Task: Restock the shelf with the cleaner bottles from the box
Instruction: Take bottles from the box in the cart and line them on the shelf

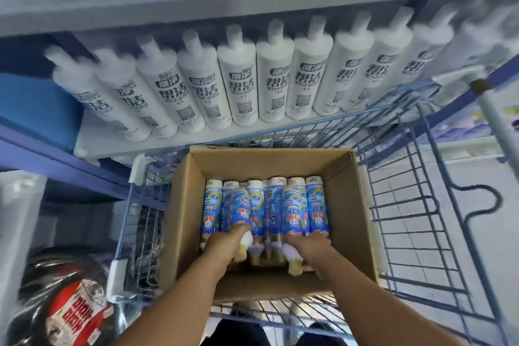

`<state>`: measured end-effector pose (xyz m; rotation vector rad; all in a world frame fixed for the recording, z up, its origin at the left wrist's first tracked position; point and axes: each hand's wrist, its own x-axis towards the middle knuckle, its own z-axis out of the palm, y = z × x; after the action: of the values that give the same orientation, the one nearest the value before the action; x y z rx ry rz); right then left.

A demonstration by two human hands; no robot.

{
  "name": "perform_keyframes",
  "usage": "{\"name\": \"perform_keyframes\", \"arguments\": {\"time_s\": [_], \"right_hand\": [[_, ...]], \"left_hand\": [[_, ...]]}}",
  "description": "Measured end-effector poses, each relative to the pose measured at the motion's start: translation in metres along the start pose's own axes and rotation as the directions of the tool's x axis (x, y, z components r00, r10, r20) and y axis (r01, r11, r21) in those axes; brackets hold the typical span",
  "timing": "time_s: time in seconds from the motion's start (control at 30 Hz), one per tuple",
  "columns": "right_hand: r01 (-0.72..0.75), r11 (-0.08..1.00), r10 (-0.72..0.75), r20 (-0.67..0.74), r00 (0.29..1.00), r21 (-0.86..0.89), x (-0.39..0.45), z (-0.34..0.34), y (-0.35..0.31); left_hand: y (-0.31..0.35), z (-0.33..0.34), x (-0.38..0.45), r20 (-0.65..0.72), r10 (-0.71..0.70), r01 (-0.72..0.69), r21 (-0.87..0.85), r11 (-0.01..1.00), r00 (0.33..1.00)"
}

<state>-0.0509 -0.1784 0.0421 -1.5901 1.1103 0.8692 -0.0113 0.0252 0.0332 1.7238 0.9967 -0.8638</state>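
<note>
An open cardboard box (185, 205) sits in a blue wire cart and holds several blue-and-white cleaner bottles lying with their necks toward me. My left hand (224, 241) is closed around the neck end of one bottle (241, 211), which is raised above the others. My right hand (311, 247) grips the neck end of a second bottle (293, 213), also lifted. The white shelf (168, 140) lies just beyond the box. It carries a full row of white cleaner bottles (241, 84).
The blue wire cart (407, 205) surrounds the box, its right half holding nothing. A grey pole (500, 121) rises at the right. Dark plastic-wrapped goods with a red label (75, 314) lie at lower left. A higher shelf edge (252, 0) overhangs the bottle row.
</note>
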Motion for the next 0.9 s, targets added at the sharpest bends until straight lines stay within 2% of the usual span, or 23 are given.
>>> {"name": "perform_keyframes", "arguments": {"time_s": [0.07, 0.2, 0.3, 0.57, 0.8, 0.9], "right_hand": [[-0.003, 0.997, 0.003, 0.009, 1.000, 0.079, -0.015, -0.002, 0.001], [0.002, 0.976, -0.017, 0.064, 0.998, 0.218, 0.029, -0.006, 0.036], [0.015, 0.955, -0.049, 0.108, 0.993, 0.295, -0.032, -0.014, 0.023], [0.233, 0.949, -0.261, 0.112, 0.959, 0.213, -0.125, -0.030, -0.003], [0.400, 0.873, -0.447, 0.132, 0.885, 0.279, -0.196, -0.038, -0.025], [0.460, 0.833, -0.516, 0.132, 0.846, 0.307, -0.221, -0.042, -0.036]], "left_hand": [[-0.001, -0.001, -0.018, -0.014, -0.012, 0.010, -0.072, 0.997, 1.000], [-0.013, 0.000, -0.053, 0.004, -0.001, 0.001, -0.163, 0.987, 1.000], [-0.016, 0.000, -0.082, -0.018, 0.074, -0.076, -0.189, 0.979, 0.997], [-0.001, -0.004, -0.162, -0.032, 0.223, -0.223, -0.281, 0.933, 0.974], [0.017, -0.011, -0.231, -0.073, 0.342, -0.340, -0.413, 0.845, 0.937], [0.028, -0.021, -0.257, -0.134, 0.418, -0.432, -0.440, 0.787, 0.898]]}}
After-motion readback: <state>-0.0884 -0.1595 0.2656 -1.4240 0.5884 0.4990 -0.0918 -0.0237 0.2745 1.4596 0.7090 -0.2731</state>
